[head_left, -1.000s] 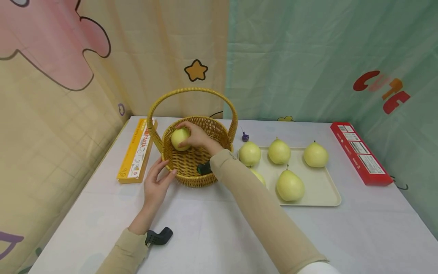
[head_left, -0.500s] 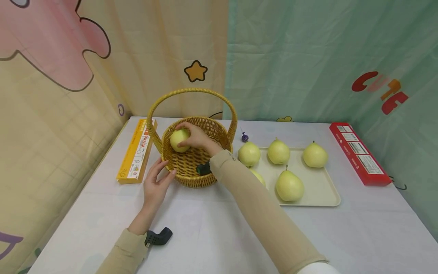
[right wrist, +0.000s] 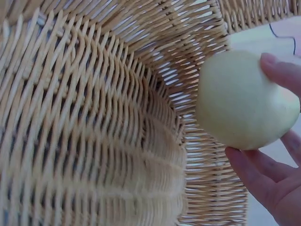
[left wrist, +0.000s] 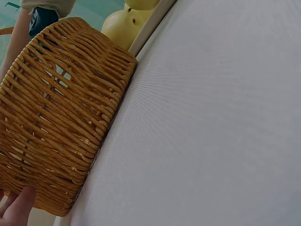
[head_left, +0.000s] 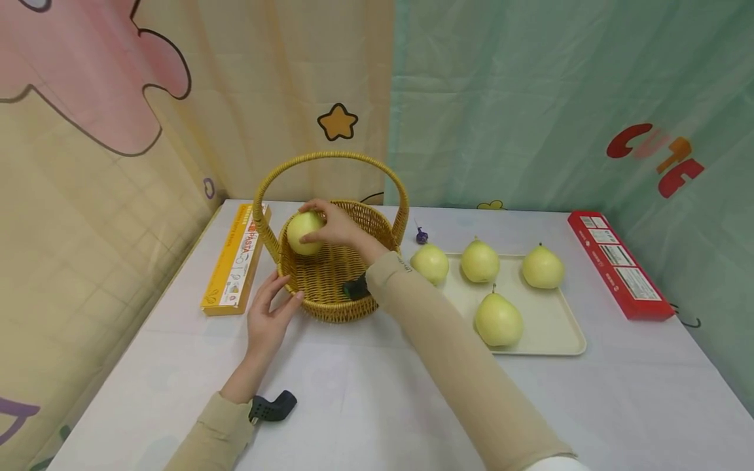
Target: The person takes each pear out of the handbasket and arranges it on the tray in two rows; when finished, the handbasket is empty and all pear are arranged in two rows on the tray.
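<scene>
In the head view a yellow wicker basket (head_left: 336,314) with a tall arched handle stands at the middle of the table. My right hand (head_left: 336,226) reaches in and holds a pale yellow-green pear (head_left: 302,234) near the inner left wall. The right wrist view shows fingers and thumb spread round the pear (right wrist: 244,99), which is level with the rim. My left hand (head_left: 271,314) grips the basket's front left side from outside, thumb at the rim. In the left wrist view its fingertips (left wrist: 23,202) touch the weave at the lower left.
A cream tray (head_left: 550,327) with several pears (head_left: 499,319) lies right of the basket, partly behind my right sleeve. A yellow pasta box (head_left: 232,261) is at the left, a red box (head_left: 621,265) at the far right. A small purple item (head_left: 421,235) sits behind the tray.
My right hand has raised the pear a little, up and left toward the basket's rim. The right sleeve now hides the tray's near left pear. The left hand stays where it was.
</scene>
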The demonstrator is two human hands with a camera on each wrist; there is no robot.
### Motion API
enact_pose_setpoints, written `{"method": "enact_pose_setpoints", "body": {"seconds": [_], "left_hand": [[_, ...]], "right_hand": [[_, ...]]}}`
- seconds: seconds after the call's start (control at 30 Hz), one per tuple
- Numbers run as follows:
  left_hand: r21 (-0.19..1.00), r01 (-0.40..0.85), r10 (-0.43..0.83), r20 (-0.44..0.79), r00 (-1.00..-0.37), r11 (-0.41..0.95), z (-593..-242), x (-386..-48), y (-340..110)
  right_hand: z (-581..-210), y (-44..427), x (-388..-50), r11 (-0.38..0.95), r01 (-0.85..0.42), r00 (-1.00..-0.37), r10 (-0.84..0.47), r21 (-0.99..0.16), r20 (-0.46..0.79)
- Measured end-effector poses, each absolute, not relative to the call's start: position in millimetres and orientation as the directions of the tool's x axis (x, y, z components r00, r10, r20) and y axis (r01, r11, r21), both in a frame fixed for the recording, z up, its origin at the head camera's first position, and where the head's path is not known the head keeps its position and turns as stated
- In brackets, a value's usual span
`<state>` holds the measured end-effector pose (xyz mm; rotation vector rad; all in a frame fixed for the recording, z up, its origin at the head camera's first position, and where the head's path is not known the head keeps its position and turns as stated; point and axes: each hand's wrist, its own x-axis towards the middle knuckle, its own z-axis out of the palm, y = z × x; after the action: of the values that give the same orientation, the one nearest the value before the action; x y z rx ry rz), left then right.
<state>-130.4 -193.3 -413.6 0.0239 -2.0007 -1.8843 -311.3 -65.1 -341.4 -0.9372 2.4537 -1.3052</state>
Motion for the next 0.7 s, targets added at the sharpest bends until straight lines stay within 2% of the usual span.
{"method": "enact_pose_setpoints", "body": {"seconds": [0.23, 0.53, 0.7], "left_hand": [[0.958, 0.275, -0.288, 0.287, -0.913, 0.082, -423, -135, -196], [0.964, 0.247, -0.288, 0.266, -0.92, 0.098, -423, -136, -196], [0.964, 0.257, -0.298, 0.267, -0.917, 0.073, -424, -137, -195]], "right_hand": [[-324, -53, -304, 0.413, -0.482, -0.698, -0.715, -0.773, 0.054], [-300, -19, -278, 0.327, -0.554, -0.549, -0.835, -0.766, 0.041], [-284, 12, -258, 0.278, -0.577, -0.504, -0.861, -0.768, 0.067]]}}
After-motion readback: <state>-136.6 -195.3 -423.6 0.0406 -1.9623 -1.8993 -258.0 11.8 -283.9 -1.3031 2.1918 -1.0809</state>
